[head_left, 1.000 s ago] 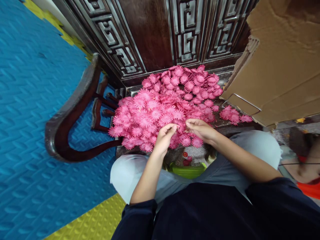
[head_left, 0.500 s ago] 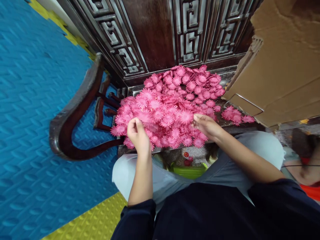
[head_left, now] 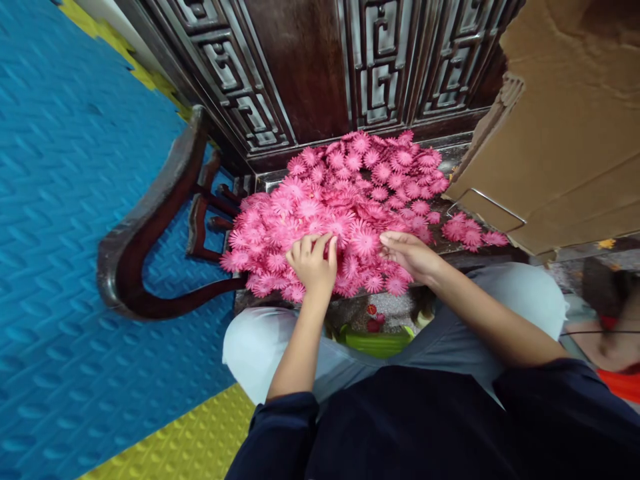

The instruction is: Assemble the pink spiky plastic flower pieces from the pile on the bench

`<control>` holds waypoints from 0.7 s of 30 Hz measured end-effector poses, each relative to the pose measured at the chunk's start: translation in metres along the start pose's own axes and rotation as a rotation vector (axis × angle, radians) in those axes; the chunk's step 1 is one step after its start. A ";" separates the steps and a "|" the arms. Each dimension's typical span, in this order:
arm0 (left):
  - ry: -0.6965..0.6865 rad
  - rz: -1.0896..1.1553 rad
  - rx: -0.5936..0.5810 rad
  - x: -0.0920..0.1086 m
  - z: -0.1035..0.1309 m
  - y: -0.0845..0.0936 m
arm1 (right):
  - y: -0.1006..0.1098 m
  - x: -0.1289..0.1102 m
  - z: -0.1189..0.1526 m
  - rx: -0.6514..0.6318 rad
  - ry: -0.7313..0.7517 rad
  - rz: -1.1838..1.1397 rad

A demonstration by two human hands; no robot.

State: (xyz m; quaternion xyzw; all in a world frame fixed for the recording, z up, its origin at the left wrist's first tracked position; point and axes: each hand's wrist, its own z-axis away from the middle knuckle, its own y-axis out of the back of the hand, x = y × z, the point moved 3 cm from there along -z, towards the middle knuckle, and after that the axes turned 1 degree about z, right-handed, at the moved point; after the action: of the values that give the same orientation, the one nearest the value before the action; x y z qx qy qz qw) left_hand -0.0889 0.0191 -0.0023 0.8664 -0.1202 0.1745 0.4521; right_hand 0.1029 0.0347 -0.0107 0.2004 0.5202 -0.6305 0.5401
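Observation:
A heap of pink artificial flowers (head_left: 280, 227) with thin, pointed petals covers the dark wooden seat. Over the front of the heap is my left hand (head_left: 314, 261), its fingers bent and apart, with nothing visible in them. My right hand (head_left: 409, 253) is to the right of it, thumb and fingertips pinched at the edge of one pink flower (head_left: 365, 241). That flower faces up, above the others. Whether my left fingertips touch the flowers below cannot be made out.
A curved wooden armrest (head_left: 145, 267) stands at the left, and a carved wooden backrest (head_left: 315, 73) behind the heap. Cardboard (head_left: 575, 133) with a metal wire handle (head_left: 493, 203) leans at the right. Below the seat is a green plastic thing (head_left: 377, 341). Another person's limb (head_left: 605, 313) shows far right.
My left hand has moved right, toward my right hand, and its pinch has opened; the blurred pink flower at its fingers is no longer there. My right hand has shifted slightly left with its flower.

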 end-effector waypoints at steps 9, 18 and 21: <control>-0.057 0.336 -0.011 0.021 0.008 0.010 | -0.001 0.005 -0.001 0.001 0.014 0.079; 0.073 0.614 -0.182 0.034 0.017 0.005 | -0.009 0.011 0.001 -0.076 0.019 0.118; 0.156 0.764 -0.216 0.034 0.017 0.003 | -0.008 0.012 0.000 -0.064 0.035 0.129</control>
State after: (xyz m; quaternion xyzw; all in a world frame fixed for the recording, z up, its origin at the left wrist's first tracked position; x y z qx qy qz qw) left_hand -0.0558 0.0017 0.0049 0.6913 -0.4164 0.3815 0.4508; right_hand 0.0917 0.0274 -0.0171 0.2272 0.5356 -0.5736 0.5765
